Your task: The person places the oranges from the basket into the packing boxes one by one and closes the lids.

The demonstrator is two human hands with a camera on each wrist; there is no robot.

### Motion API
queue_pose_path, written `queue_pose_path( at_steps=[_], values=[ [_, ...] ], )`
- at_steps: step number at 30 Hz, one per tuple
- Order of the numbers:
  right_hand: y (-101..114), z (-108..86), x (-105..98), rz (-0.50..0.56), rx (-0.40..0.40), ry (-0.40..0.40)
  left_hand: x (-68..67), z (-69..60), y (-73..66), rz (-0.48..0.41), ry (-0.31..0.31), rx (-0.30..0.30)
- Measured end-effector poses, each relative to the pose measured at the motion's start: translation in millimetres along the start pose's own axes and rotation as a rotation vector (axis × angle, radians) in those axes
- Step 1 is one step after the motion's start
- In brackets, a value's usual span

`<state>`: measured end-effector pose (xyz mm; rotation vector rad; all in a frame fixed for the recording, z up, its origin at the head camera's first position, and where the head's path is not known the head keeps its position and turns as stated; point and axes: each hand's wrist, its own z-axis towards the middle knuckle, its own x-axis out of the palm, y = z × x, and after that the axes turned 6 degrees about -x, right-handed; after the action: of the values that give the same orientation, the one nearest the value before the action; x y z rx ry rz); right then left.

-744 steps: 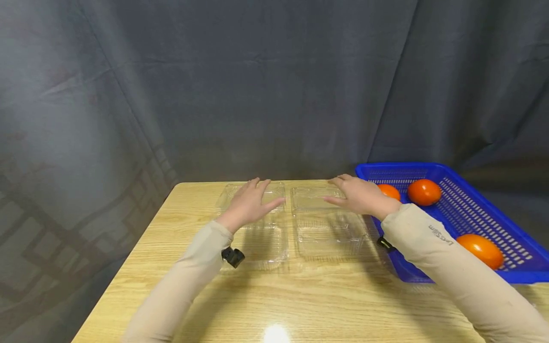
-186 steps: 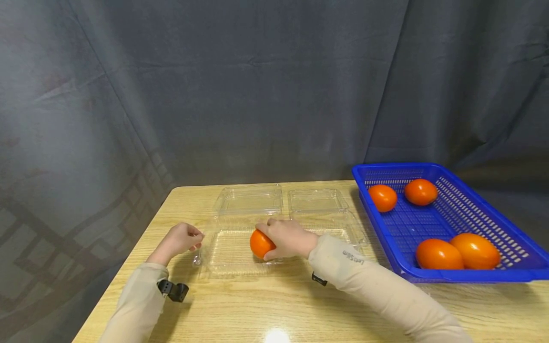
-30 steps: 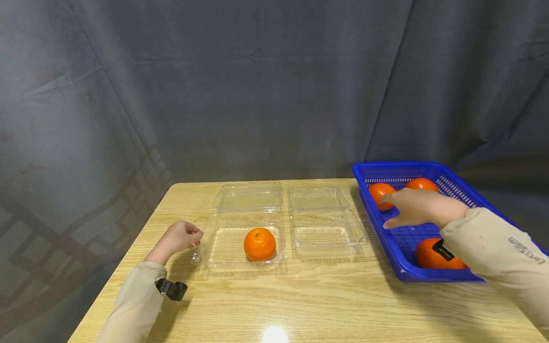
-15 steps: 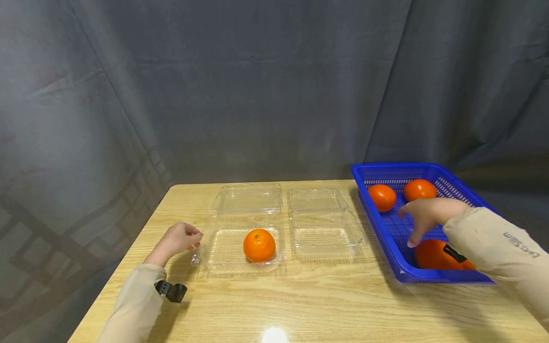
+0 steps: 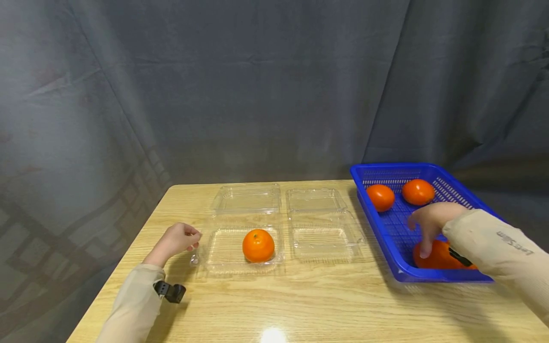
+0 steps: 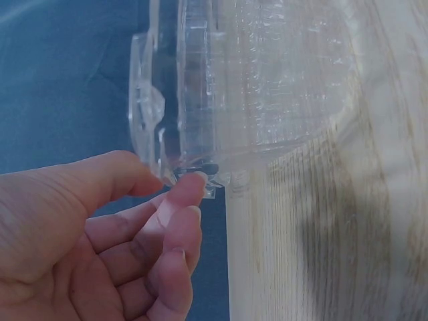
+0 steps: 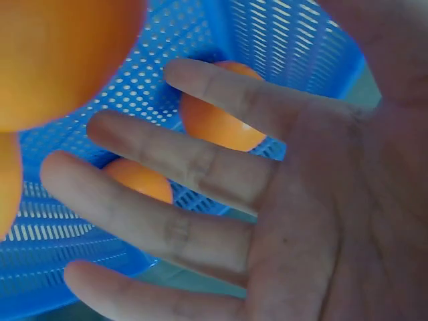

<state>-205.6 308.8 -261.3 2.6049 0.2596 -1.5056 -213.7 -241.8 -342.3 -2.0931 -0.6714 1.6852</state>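
My left hand [image 5: 176,240] pinches the left edge of a clear plastic container [image 5: 216,250] between thumb and fingertips; the left wrist view shows the grip on the clear rim [image 6: 154,114]. One orange fruit [image 5: 258,246] sits in the right part of that container. Over the blue basket [image 5: 388,247], my right hand [image 5: 435,220] hangs with fingers spread, above the near orange fruit [image 5: 438,256], which it partly covers. In the right wrist view, the fingers [image 7: 194,160] are extended and hold nothing, with a large orange fruit [image 7: 60,60] close by.
A second clear container [image 5: 323,238] lies open between the first one and the basket. Two more orange fruits, one at the basket's left [image 5: 381,197] and one behind [image 5: 418,192], lie at its far end. A dark curtain [image 5: 266,95] hangs behind the wooden table [image 5: 257,305].
My right hand has left the fruit in the container, crossed to the basket and moved lower and nearer over the front fruit. The left hand has kept its place.
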Motion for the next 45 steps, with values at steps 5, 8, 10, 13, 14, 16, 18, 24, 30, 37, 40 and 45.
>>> queue_pose_path(
  at_steps=[5,8,10,13,14,16,18,24,30,37,40,45],
  values=[
    [-6,4.4,4,0.012,0.020,0.012,0.0,0.6,0.6,0.001,0.000,0.004],
    [-8,6.8,7,0.006,0.014,0.018,-0.1,1.2,0.7,0.001,0.000,0.007],
    [-10,7.9,9,-0.006,0.006,0.021,0.0,1.3,0.7,0.003,-0.001,0.006],
    [-11,9.0,10,-0.028,-0.001,0.027,0.0,1.3,0.4,0.005,-0.002,0.005],
    [-12,9.3,11,-0.029,0.004,0.029,0.1,1.3,0.3,0.005,-0.002,0.004],
    [-12,9.7,12,-0.032,0.004,0.030,0.1,1.4,0.2,0.006,-0.002,0.004],
    [-12,10.0,12,-0.028,0.003,0.032,0.1,1.6,0.3,0.007,-0.001,0.003],
    [-13,12.3,14,-0.048,-0.006,0.046,0.5,1.9,0.6,-0.001,0.000,-0.004],
    [-15,12.8,15,-0.058,-0.026,0.033,0.5,1.4,0.4,-0.002,-0.001,-0.004],
    [-15,13.3,16,-0.101,-0.050,0.003,-0.1,0.2,-1.0,-0.007,0.000,-0.004],
    [-15,12.6,15,-0.095,-0.060,-0.009,-0.3,-0.1,-1.2,-0.003,-0.001,-0.002],
    [-15,11.3,14,-0.055,-0.067,-0.039,-0.3,-0.1,-1.0,-0.002,-0.001,0.001]
  ],
)
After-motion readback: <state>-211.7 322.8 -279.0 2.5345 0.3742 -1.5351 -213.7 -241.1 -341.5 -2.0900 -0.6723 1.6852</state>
